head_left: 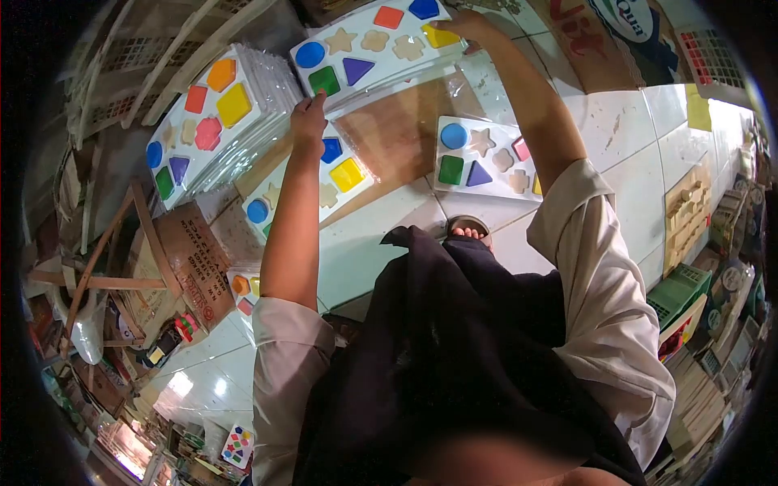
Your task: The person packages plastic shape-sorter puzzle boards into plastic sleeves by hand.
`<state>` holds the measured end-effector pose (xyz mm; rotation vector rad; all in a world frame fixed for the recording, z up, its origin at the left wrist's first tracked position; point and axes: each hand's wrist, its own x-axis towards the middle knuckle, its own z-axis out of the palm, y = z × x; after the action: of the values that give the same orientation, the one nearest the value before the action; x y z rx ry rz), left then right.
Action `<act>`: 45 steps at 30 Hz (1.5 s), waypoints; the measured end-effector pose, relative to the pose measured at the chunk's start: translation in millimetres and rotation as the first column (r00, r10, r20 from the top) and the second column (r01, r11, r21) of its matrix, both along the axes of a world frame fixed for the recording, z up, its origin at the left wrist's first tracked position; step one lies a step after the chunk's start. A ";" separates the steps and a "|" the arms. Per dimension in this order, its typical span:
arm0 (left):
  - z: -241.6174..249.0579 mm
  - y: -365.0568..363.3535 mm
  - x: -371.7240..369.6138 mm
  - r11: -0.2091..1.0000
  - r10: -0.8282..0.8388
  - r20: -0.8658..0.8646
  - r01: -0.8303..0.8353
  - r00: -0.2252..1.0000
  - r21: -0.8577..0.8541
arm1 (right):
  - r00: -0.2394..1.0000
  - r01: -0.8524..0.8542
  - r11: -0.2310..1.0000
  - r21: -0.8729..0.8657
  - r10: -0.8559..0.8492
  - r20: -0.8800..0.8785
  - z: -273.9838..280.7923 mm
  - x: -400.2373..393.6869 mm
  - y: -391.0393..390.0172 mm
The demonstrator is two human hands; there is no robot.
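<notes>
A white puzzle board (365,85) with coloured shapes lies at the top centre, on what looks like a stack in clear plastic. My left hand (309,123) is closed on its near left edge, by the green shape. At the far right end, beside the yellow shape, my right hand (470,29) grips the same board. Left of it stands a stack of wrapped boards (231,134). Below my left hand lies another board (328,174), partly hidden by my left forearm. A separate board (494,166) rests on the floor, its right end hidden by my right arm.
A printed carton (596,49) stands at the upper right, near a red crate (717,61). Brown cardboard (185,255) and a wooden frame (105,282) are at the left. A wooden tray (687,212) and a green basket (679,293) sit at the right.
</notes>
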<state>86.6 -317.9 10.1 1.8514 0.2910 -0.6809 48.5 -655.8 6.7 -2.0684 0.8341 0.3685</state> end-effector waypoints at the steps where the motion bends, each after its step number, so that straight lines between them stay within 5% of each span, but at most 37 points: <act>1: 3.5 -2.2 -1.3 1.000 -0.004 -0.003 0.004 1.000 0.001 | 1.000 0.004 1.000 0.001 -0.004 -0.003 9.3 -1.3 3.9; 4: 14.0 -9.1 -2.4 0.998 0.066 -0.038 -0.065 0.997 0.005 | 0.981 0.171 0.967 0.187 -0.184 0.055 31.4 1.7 7.8; 6: 20.2 -12.2 -0.6 0.988 0.154 -0.123 -0.154 0.980 0.009 | 0.997 -0.074 0.995 -0.065 0.073 -0.004 38.3 12.5 3.3; 10: 10.8 -12.4 2.8 0.964 0.261 -0.097 -0.265 0.961 -0.029 | 0.961 -0.262 0.948 -0.180 0.273 0.038 -7.7 22.1 -12.9; 13: 3.7 -9.3 0.8 0.972 0.233 -0.095 -0.236 0.968 -0.018 | 0.995 0.056 0.987 0.152 -0.043 -0.090 9.4 3.0 8.1; 16: -10.1 -3.9 -0.9 0.981 0.191 -0.099 -0.193 0.976 -0.003 | 0.982 0.138 0.990 0.019 -0.139 0.126 -8.0 -3.5 12.9; 21: -35.2 2.6 -3.1 0.973 0.209 0.053 -0.203 0.976 -0.108 | 0.999 -0.010 0.958 0.285 -0.003 0.043 -21.9 -21.3 1.9; 24: -35.5 -1.3 -10.2 0.987 0.150 0.222 -0.158 0.963 0.021 | 0.992 -0.078 0.923 0.376 0.036 0.118 -29.0 -34.1 -0.6; 27: -8.4 -11.5 -27.3 0.975 0.179 0.405 -0.217 0.897 0.050 | 0.982 -0.065 0.943 0.326 0.003 0.189 -23.8 -48.0 -0.5; 29: -33.2 0.3 -18.9 0.992 0.123 0.129 -0.118 0.984 -0.048 | 0.966 -0.087 0.934 0.346 -0.006 0.259 -31.0 -60.8 -8.4; 33: -6.1 15.4 -47.4 0.969 -0.004 -0.035 -0.005 0.999 -0.248 | 0.916 -0.154 0.862 0.483 -0.059 0.397 8.9 -118.2 20.4; 34: 8.6 18.2 -62.0 0.969 0.001 -0.038 -0.010 0.999 -0.248 | 0.880 -0.223 0.819 0.529 -0.064 0.471 12.8 -134.7 24.4; 36: 35.4 24.9 -90.9 0.900 -0.204 0.125 0.236 0.971 -0.368 | 0.942 -0.182 0.850 0.495 0.007 0.334 0.9 -171.4 26.0; 38: 14.6 45.4 -112.8 0.891 -0.351 0.173 0.385 0.920 -0.241 | 0.982 -0.103 0.817 0.567 -0.009 0.191 17.3 -210.8 42.5; 39: 6.9 50.2 -133.0 0.894 -0.266 0.126 0.294 0.956 -0.339 | 0.977 -0.096 0.841 0.533 -0.024 0.213 18.3 -232.6 51.3; 42: 8.1 64.1 -185.3 0.843 -0.353 0.128 0.375 0.927 -0.385 | 0.946 -0.175 0.920 0.349 0.058 0.320 -1.4 -296.2 70.6; 43: -0.5 70.7 -201.6 0.856 -0.344 0.086 0.350 0.935 -0.380 | 0.961 -0.030 0.835 0.550 -0.127 0.246 3.7 -309.9 82.8; 44: -14.2 78.2 -218.1 0.869 -0.335 0.042 0.326 0.941 -0.372 | 0.970 -0.013 0.863 0.505 -0.111 0.216 -9.9 -332.3 82.6; 45: -19.1 85.8 -226.1 0.810 -0.334 -0.170 0.191 0.927 -0.554 | 0.972 0.002 0.844 0.537 -0.128 0.197 -3.9 -340.2 88.7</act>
<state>-139.5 -232.1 -9.0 1.2745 -0.0020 -1.0852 -291.7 -567.1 2.7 -1.5185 0.5774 0.2805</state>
